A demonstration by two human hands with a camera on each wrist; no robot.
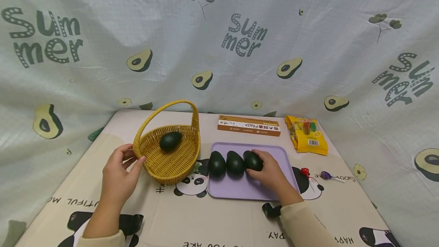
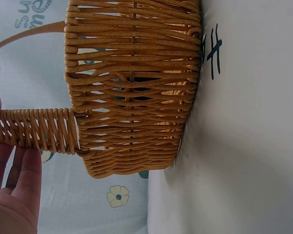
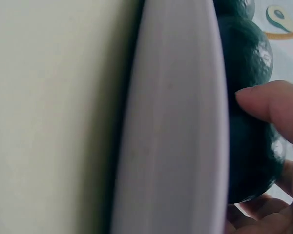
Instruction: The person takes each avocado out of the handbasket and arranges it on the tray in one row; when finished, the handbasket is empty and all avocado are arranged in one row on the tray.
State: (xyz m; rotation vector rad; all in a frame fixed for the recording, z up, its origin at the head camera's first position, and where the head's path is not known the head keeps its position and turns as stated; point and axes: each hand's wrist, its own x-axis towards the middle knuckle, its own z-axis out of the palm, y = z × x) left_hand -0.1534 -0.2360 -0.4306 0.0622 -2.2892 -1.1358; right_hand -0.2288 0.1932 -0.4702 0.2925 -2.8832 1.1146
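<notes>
A yellow wicker basket (image 1: 169,159) with a hoop handle stands on the table, one dark green avocado (image 1: 170,140) inside it. My left hand (image 1: 127,161) lies against the basket's left side at the handle base (image 2: 39,130), fingers (image 2: 27,175) straight. Three avocados lie in a row on a purple tray (image 1: 240,190). My right hand (image 1: 269,169) grips the rightmost avocado (image 1: 252,160). In the right wrist view my thumb (image 3: 271,105) presses on that avocado (image 3: 249,146) just past the tray rim (image 3: 176,122). The other two avocados (image 1: 217,163) (image 1: 234,163) lie untouched.
A brown pasta box (image 1: 249,125) and a yellow snack bag (image 1: 306,134) lie behind the tray. Two lollipops (image 1: 305,171) (image 1: 326,175) lie to its right. A cloth backdrop (image 1: 219,48) printed with avocados hangs behind the table. A panda-print cover (image 1: 192,216) lies over the table.
</notes>
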